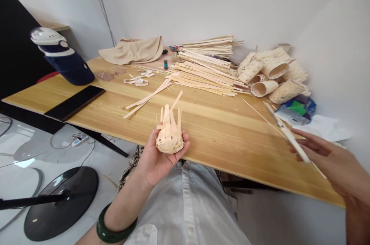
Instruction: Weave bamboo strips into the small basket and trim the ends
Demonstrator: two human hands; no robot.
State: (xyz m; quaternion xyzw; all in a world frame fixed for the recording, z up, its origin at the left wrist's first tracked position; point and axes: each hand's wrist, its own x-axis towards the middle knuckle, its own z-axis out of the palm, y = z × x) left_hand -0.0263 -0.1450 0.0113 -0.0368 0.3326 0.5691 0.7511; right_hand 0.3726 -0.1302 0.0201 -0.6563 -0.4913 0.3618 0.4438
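Note:
A small woven basket [170, 135] of pale wood strips rests in my left hand [157, 156], its rounded base cupped between thumb and fingers. Several loose strip ends stick up from its far side, one longer and slanting right. My right hand [320, 152], at the right end of the table, has its fingers on a pair of white-handled scissors [295, 145], seen edge-on with the blades pointing away from me. Thin wood strips [261, 116] lie on the wood table [219, 133] beside and under the scissors.
Loose strips [147, 98] lie beyond the basket, near white ribbon [138, 80] and a thread spool [165, 64]. Strip bundles [205, 69] and bark tubes [268, 69] line the wall. At left are a black phone-like slab [75, 102], a navy-sleeved bottle [68, 62] and folded beige cloth [133, 50].

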